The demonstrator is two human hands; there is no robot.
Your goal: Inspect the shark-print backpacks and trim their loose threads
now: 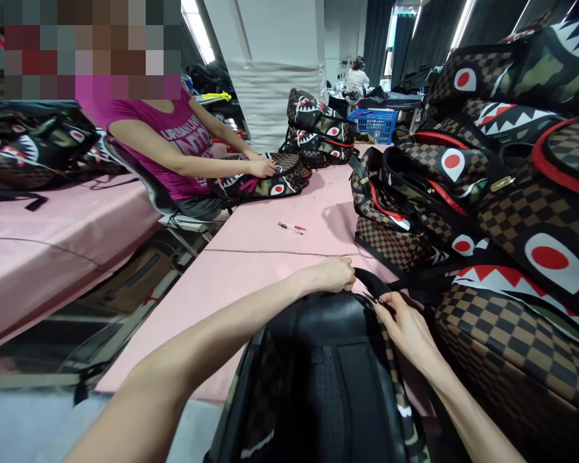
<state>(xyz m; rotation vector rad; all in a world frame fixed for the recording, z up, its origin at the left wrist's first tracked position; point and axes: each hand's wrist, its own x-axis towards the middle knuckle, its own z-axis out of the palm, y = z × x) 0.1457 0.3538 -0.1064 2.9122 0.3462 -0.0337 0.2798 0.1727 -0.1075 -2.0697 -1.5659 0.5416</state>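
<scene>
A black backpack (338,360) with brown checkered sides lies in front of me on the pink table (251,225), its padded back facing up. At its top edge my left hand (336,273) is closed, fingers curled beside the black strap (370,278); what it pinches is hidden. Just to the right, my right hand (403,318) is closed around small dark scissors (370,298), whose blades point left towards the top of the backpack.
Checkered backpacks with red eyes (550,257) are piled on the right. Two pens (292,227) lie mid-table. Across at the left, a seated person in a pink shirt (174,138) handles another backpack (280,177). A blue crate (374,124) stands behind.
</scene>
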